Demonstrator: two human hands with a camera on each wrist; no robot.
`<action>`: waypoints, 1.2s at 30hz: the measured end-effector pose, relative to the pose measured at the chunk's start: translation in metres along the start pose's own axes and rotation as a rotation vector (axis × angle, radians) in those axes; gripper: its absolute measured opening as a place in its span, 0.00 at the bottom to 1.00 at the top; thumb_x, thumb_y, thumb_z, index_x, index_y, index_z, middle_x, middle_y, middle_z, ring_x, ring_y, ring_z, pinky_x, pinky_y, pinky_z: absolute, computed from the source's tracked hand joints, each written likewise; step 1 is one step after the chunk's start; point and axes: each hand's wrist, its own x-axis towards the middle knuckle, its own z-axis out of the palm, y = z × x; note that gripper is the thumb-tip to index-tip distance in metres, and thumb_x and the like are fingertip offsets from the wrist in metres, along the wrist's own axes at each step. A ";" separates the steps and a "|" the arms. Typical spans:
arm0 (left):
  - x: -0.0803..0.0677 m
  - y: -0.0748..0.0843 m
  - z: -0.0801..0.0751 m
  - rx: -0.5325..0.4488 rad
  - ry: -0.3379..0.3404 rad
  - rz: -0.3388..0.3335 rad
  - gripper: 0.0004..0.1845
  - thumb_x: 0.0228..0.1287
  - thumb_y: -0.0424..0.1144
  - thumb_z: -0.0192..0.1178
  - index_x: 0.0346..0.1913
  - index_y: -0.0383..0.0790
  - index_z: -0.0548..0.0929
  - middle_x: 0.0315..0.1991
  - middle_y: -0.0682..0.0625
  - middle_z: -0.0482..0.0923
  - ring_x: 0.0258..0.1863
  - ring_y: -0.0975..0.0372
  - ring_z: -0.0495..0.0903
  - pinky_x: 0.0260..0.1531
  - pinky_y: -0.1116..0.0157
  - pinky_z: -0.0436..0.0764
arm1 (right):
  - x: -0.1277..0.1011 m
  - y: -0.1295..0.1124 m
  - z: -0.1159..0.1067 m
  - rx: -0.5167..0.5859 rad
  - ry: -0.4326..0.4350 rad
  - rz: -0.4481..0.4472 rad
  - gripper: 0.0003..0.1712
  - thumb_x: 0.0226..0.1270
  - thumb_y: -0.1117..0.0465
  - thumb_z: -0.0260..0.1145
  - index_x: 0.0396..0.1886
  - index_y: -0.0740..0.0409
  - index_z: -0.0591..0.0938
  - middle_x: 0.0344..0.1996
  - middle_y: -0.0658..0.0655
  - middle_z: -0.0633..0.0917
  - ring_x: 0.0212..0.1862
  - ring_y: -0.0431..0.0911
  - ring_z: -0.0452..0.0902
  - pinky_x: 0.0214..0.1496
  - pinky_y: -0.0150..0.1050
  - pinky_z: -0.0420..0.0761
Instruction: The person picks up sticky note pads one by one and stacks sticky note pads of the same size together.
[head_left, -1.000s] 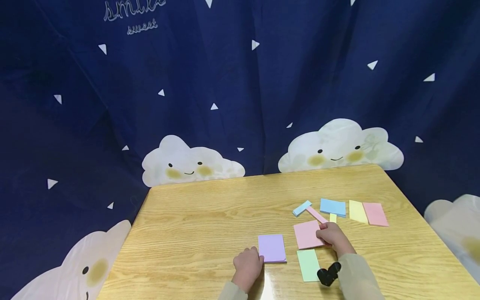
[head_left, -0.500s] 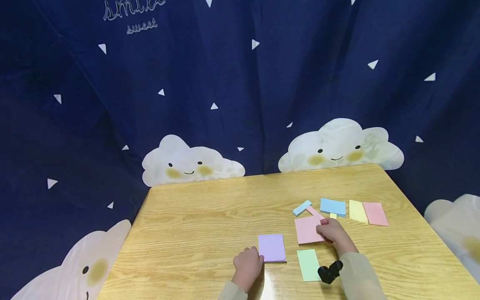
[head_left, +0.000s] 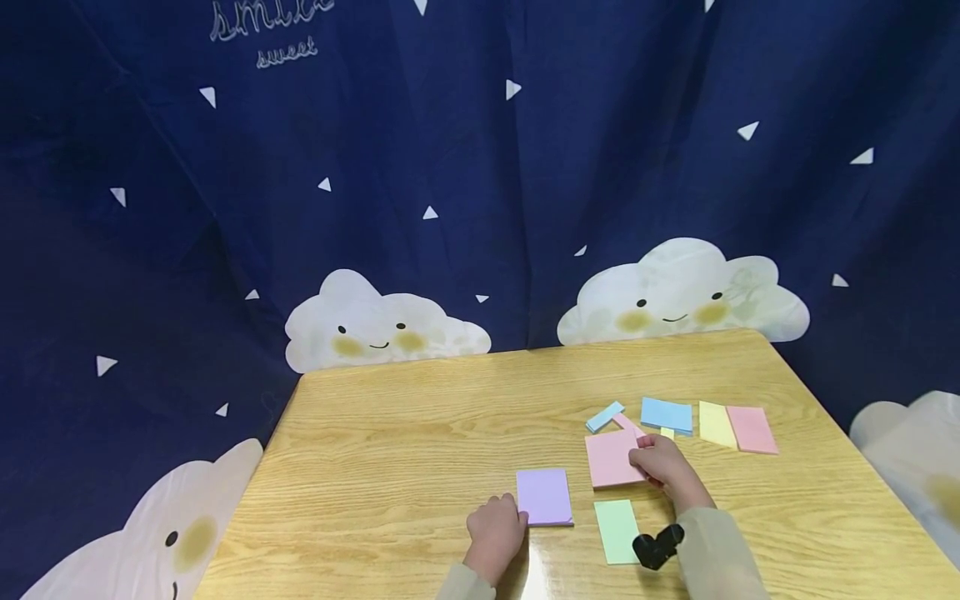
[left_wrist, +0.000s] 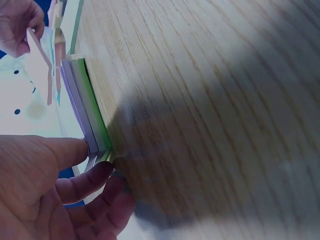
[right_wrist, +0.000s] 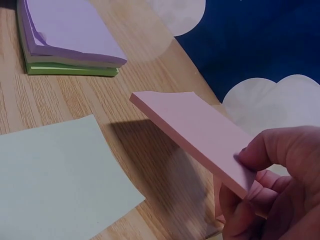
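Note:
My right hand (head_left: 666, 471) pinches a pink sticky note pad (right_wrist: 192, 127) by its right edge. The right wrist view shows this pad tilted and raised, its shadow on the wood below. My left hand (head_left: 497, 530) pinches the near left corner of a stack of sticky note pads (head_left: 543, 497), thumb on the purple top and fingers at the lower edge. In the left wrist view, a green pad (left_wrist: 95, 107) forms the stack's bottom, with a pale layer between. A pale green note pad (head_left: 617, 532) lies in front of the pink one.
Behind my right hand lie a small blue pad (head_left: 604, 416), a pink strip (head_left: 627, 424) partly covered by the held pad, a blue pad (head_left: 666, 415) and a small yellow piece (head_left: 667, 432). Yellow (head_left: 717, 423) and pink (head_left: 752, 429) pads sit farther right on the wooden table (head_left: 390, 450).
The right hand has moved the pink pad away from me, then a little left, so it covers more of the pink strip. My left hand stays at the purple-topped stack.

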 end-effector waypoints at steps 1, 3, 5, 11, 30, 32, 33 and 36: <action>0.000 0.000 0.000 0.000 0.000 0.001 0.16 0.58 0.48 0.57 0.32 0.36 0.76 0.23 0.45 0.72 0.24 0.52 0.76 0.22 0.57 0.72 | 0.000 0.000 0.000 0.001 0.002 -0.001 0.21 0.44 0.69 0.55 0.41 0.74 0.66 0.16 0.52 0.67 0.15 0.40 0.60 0.16 0.31 0.61; 0.000 0.000 0.000 -0.002 0.000 0.001 0.16 0.58 0.49 0.57 0.32 0.36 0.76 0.23 0.45 0.72 0.24 0.52 0.76 0.22 0.57 0.72 | -0.001 -0.001 0.001 0.003 0.005 -0.004 0.21 0.44 0.69 0.55 0.41 0.74 0.66 0.15 0.52 0.68 0.14 0.40 0.60 0.16 0.31 0.61; 0.000 0.000 0.000 -0.002 0.003 0.001 0.16 0.58 0.48 0.57 0.32 0.36 0.76 0.22 0.45 0.72 0.24 0.52 0.76 0.22 0.57 0.72 | -0.001 -0.002 0.001 0.007 0.006 -0.007 0.21 0.44 0.69 0.55 0.42 0.74 0.66 0.15 0.52 0.68 0.14 0.40 0.60 0.16 0.31 0.61; -0.001 0.000 -0.002 -0.004 0.004 0.005 0.16 0.58 0.47 0.57 0.29 0.35 0.75 0.20 0.46 0.70 0.21 0.54 0.75 0.21 0.58 0.72 | -0.002 -0.004 0.002 -0.006 0.006 -0.024 0.22 0.45 0.68 0.54 0.43 0.74 0.66 0.15 0.52 0.68 0.15 0.40 0.61 0.16 0.31 0.61; -0.003 0.000 -0.005 -0.013 0.000 0.011 0.15 0.59 0.47 0.57 0.30 0.35 0.75 0.21 0.46 0.70 0.22 0.53 0.76 0.21 0.57 0.72 | -0.011 -0.021 0.011 -0.045 -0.016 -0.083 0.25 0.45 0.68 0.54 0.46 0.75 0.66 0.14 0.51 0.68 0.13 0.38 0.59 0.15 0.29 0.59; -0.003 0.000 -0.004 -0.010 0.002 0.011 0.15 0.59 0.47 0.57 0.30 0.35 0.75 0.21 0.46 0.71 0.23 0.53 0.76 0.22 0.57 0.72 | -0.012 -0.022 0.012 -0.049 -0.012 -0.090 0.25 0.44 0.68 0.54 0.45 0.75 0.67 0.14 0.51 0.69 0.14 0.38 0.60 0.15 0.29 0.60; -0.003 0.000 -0.004 -0.008 0.002 0.011 0.15 0.59 0.47 0.57 0.30 0.35 0.75 0.21 0.46 0.71 0.23 0.53 0.76 0.22 0.57 0.72 | -0.012 -0.022 0.013 -0.053 -0.013 -0.094 0.25 0.44 0.68 0.54 0.45 0.75 0.67 0.14 0.51 0.69 0.14 0.38 0.60 0.16 0.30 0.61; -0.003 0.000 -0.004 -0.006 0.004 0.012 0.15 0.59 0.47 0.56 0.30 0.35 0.75 0.21 0.46 0.71 0.23 0.53 0.76 0.22 0.57 0.72 | -0.014 -0.025 0.016 -0.061 -0.014 -0.095 0.24 0.44 0.69 0.54 0.45 0.75 0.67 0.14 0.52 0.69 0.14 0.39 0.60 0.16 0.30 0.62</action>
